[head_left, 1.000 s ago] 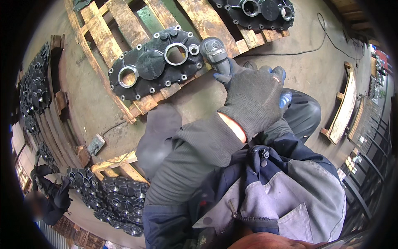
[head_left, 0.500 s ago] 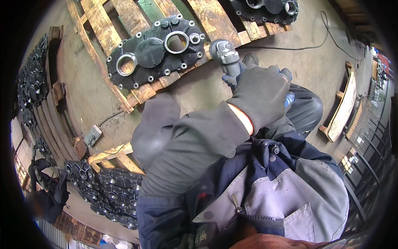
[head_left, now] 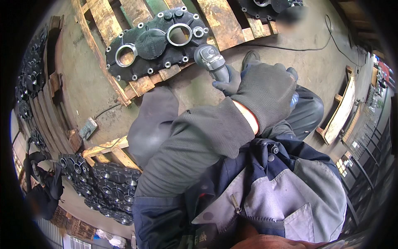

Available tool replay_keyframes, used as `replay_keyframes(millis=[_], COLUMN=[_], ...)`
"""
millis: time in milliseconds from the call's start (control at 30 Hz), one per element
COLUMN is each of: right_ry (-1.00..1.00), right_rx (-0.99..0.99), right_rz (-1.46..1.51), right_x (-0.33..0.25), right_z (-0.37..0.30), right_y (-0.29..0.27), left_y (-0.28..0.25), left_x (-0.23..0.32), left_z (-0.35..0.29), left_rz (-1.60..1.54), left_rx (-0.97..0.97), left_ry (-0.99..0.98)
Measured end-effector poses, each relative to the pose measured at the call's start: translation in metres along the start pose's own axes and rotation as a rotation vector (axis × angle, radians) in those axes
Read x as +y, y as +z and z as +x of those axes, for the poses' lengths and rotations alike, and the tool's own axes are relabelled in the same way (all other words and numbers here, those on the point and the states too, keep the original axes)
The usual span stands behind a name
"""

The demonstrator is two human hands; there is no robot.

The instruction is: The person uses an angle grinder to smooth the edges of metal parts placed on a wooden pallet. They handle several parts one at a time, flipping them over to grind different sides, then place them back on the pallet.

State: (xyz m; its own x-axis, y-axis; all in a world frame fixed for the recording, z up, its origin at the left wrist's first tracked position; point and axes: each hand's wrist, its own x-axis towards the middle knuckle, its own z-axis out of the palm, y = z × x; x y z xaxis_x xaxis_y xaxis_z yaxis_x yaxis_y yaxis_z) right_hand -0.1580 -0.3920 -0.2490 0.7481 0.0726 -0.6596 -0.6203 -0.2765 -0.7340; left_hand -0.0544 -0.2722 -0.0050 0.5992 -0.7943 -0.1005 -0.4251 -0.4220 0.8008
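Observation:
A grey angle grinder (head_left: 218, 70) points up and left, its round head beside the lower right edge of a black cast housing (head_left: 151, 47). My right hand (head_left: 230, 83), in a dark glove, wraps the grinder behind its head; much of this hand is hidden. My left forearm crosses in front of me, and my gloved left hand (head_left: 265, 93) is closed over the rear of the grinder, its grip mostly out of sight. The housing lies flat on a wooden pallet (head_left: 219, 23). It has two large machined rings and several bolt bosses around its rim.
Another black housing (head_left: 265, 9) sits at the top right, beside a blurred person's head (head_left: 292, 18). A cable (head_left: 290, 48) runs across the floor. Stacked housings (head_left: 112, 189) stand at lower left, near another person (head_left: 45, 186). A pallet (head_left: 342, 108) is at right.
The grinder has moved left and slightly down, so its head now meets the housing's edge in view. The blurred head has appeared at the top right. The whole view has shifted slightly.

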Motion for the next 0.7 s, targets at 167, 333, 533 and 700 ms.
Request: replay_keyframes(millis=[167, 333, 533, 700], right_ry=[0.084, 0.075, 0.078, 0.088], right_rx=[-0.027, -0.052, -0.051, -0.080], right_rz=[-0.231, -0.171, -0.142, -0.013], right_x=[-0.027, -0.029, -0.028, -0.021], right_z=[-0.011, -0.001, -0.001, 0.000], right_y=[0.007, 0.006, 0.003, -0.003], left_y=[-0.005, -0.005, -0.011, -0.005], left_x=[0.004, 0.003, 0.002, 0.005], left_z=[-0.004, -0.004, -0.002, -0.004], left_rz=[0.003, -0.044, -0.006, -0.015], left_rx=[-0.021, -0.041, -0.058, 0.001], left_ry=[-0.052, -0.039, -0.025, -0.028])
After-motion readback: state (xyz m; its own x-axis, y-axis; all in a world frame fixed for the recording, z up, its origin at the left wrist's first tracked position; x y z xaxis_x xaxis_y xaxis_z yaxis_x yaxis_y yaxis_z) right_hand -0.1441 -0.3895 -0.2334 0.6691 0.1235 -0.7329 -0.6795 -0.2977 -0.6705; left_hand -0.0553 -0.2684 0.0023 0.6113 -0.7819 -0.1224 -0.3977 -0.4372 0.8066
